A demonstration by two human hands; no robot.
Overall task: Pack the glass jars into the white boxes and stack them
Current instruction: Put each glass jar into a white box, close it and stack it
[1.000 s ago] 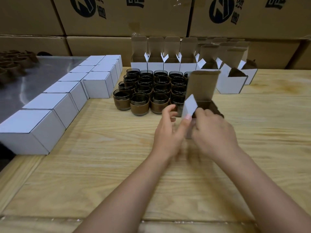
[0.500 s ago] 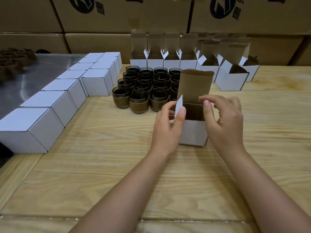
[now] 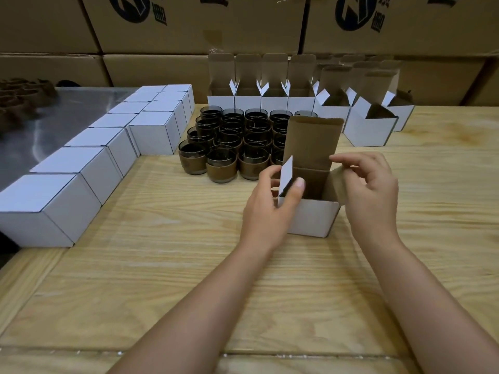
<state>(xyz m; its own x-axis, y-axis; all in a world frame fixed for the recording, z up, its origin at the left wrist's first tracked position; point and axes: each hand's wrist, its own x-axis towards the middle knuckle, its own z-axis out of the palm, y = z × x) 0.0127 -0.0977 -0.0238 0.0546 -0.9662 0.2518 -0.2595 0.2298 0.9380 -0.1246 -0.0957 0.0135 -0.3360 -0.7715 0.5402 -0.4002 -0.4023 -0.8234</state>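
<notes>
An open white box [image 3: 310, 218] stands on the wooden table [image 3: 167, 279] in front of me, its brown lid flap upright. My left hand [image 3: 270, 209] pinches the box's left side flap between thumb and fingers. My right hand [image 3: 370, 190] touches the right side flap with curled fingers. Behind the box stands a cluster of several dark glass jars [image 3: 224, 163] with brown sleeves. I cannot see a jar inside the box.
Several closed white boxes [image 3: 67, 195] run in a row along the left. Several open white boxes [image 3: 270, 98] line the back and right [image 3: 367, 130]. Large brown cartons [image 3: 189, 22] form a wall behind. A metal surface [image 3: 54, 122] lies at far left.
The box came down from a tilted hold onto the table nearer me. My right hand shifted from the box's top edge out to the right side flap.
</notes>
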